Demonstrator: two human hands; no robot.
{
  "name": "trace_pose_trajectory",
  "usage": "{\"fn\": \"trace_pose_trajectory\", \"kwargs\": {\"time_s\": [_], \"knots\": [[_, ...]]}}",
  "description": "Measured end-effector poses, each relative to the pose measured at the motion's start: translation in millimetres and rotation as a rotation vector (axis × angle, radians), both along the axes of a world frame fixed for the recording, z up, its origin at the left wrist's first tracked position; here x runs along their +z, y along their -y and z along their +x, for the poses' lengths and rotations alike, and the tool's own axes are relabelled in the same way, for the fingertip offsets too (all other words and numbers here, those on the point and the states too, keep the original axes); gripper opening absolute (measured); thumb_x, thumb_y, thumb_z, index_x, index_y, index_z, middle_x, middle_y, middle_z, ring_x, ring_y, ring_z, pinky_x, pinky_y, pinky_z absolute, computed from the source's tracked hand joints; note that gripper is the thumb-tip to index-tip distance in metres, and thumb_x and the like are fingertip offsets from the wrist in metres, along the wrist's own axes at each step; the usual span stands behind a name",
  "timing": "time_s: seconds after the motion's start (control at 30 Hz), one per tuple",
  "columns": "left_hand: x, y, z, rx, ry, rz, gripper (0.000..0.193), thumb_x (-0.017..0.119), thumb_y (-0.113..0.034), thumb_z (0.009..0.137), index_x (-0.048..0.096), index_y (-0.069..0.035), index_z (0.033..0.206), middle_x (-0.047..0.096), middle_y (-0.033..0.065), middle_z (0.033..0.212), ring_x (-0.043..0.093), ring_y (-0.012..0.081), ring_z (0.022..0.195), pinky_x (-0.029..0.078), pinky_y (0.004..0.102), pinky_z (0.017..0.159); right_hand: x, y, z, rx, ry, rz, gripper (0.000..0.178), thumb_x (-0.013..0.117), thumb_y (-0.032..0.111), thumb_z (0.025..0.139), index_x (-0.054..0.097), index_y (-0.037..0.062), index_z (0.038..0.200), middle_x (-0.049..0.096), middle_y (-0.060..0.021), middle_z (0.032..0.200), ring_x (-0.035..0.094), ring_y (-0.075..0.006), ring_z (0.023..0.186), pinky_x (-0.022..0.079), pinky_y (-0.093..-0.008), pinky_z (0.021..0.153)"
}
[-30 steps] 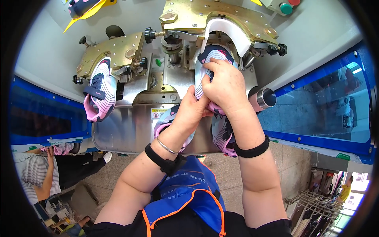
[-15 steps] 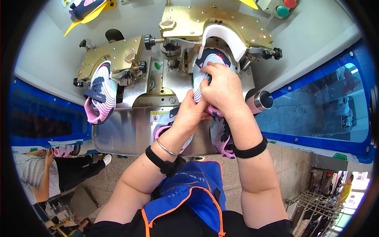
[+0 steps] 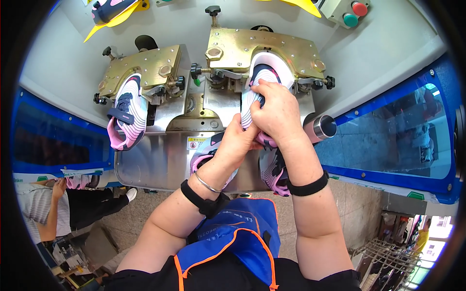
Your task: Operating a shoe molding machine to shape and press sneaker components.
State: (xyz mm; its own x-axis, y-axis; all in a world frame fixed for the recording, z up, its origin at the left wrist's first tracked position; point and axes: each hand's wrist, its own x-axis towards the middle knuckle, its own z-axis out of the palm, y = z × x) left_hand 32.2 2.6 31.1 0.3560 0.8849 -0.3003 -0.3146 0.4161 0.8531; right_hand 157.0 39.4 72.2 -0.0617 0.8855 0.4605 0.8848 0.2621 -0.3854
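A sneaker (image 3: 246, 107) with white and dark stripes and pink trim lies toe-away in the right-hand station of a press. A brass-coloured plate (image 3: 235, 46) with a curved white pad (image 3: 285, 72) surrounds its toe. My right hand (image 3: 277, 110) is wrapped over the top of the shoe, fingers bent on its upper. My left hand (image 3: 237, 143) grips the heel end from the left, thumb up; its fingers are partly hidden. Below my hands, two similar sneakers (image 3: 203, 154) (image 3: 270, 169) are partly covered by my forearms.
Another sneaker (image 3: 127, 114) sits in the left station under a second brass plate (image 3: 133, 65). A pink tumbler (image 3: 319, 129) stands right of my hands. Red (image 3: 359, 8) and green (image 3: 350, 20) buttons are at the upper right. Blue-framed windows (image 3: 395, 133) flank the machine. A co-worker (image 3: 51, 206) is at lower left.
The right brass plate has lowered, and its white pad now sits closer around the shoe's toe. Both my hands keep their hold on the shoe. The view has shifted slightly.
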Motion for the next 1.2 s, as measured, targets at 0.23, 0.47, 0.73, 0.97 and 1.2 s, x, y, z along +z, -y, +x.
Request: {"fn": "trace_pose_trajectory", "kwargs": {"time_s": [0.23,0.47,0.73,0.97,1.2], "knots": [[-0.9,9.5,-0.2,0.019,-0.105,-0.067,0.048,0.061,-0.041,0.096,0.046,0.002,0.114,0.065,0.0096,0.098,0.067,0.0164,0.087,0.061,0.0325,0.07,-3.2,0.1,-0.5,-0.002,0.014,0.026,0.033,0.064,0.011,0.068,0.073,0.0053,0.1,0.068,-0.0155,0.115,0.061,-0.0373,0.109,0.049,-0.0421,0.098],[-4.0,11.9,2.9,0.001,-0.228,-0.012,0.052,0.062,-0.043,0.095,0.045,0.003,0.112,0.063,0.0095,0.096,0.066,0.0171,0.086,0.061,0.0321,0.062,-9.7,-0.1,1.9,-0.006,0.065,0.137,0.029,0.065,0.012,0.069,0.073,0.0065,0.096,0.069,-0.013,0.112,0.064,-0.0297,0.103,0.051,-0.04,0.093],[-5.3,14.5,8.4,0.058,-0.269,0.04,0.053,0.066,-0.039,0.093,0.044,0.007,0.109,0.061,0.013,0.094,0.066,0.0176,0.073,0.059,0.0306,0.048,-8.9,2.8,0.2,0.007,0.054,0.126,0.031,0.065,0.01,0.069,0.072,0.0058,0.098,0.068,-0.014,0.115,0.062,-0.0347,0.106,0.05,-0.041,0.094],[-2.1,13.7,5.6,0.021,-0.319,0.048,0.05,0.063,-0.037,0.095,0.044,0.006,0.111,0.06,0.0126,0.097,0.065,0.0189,0.079,0.06,0.0316,0.052,-8.2,3.2,-1.6,0.017,0.046,0.089,0.033,0.064,0.009,0.069,0.072,0.0053,0.101,0.066,-0.0147,0.119,0.059,-0.0382,0.11,0.05,-0.0418,0.097],[-7.5,11.4,2.8,-0.016,-0.302,0.016,0.042,0.061,-0.036,0.097,0.05,0.003,0.107,0.063,0.0086,0.093,0.066,0.0167,0.083,0.061,0.0321,0.062,-9.0,3.5,-1.8,0.011,0.048,0.092,0.034,0.064,0.009,0.069,0.072,0.006,0.101,0.066,-0.0145,0.119,0.06,-0.0386,0.11,0.049,-0.0417,0.097]]}}
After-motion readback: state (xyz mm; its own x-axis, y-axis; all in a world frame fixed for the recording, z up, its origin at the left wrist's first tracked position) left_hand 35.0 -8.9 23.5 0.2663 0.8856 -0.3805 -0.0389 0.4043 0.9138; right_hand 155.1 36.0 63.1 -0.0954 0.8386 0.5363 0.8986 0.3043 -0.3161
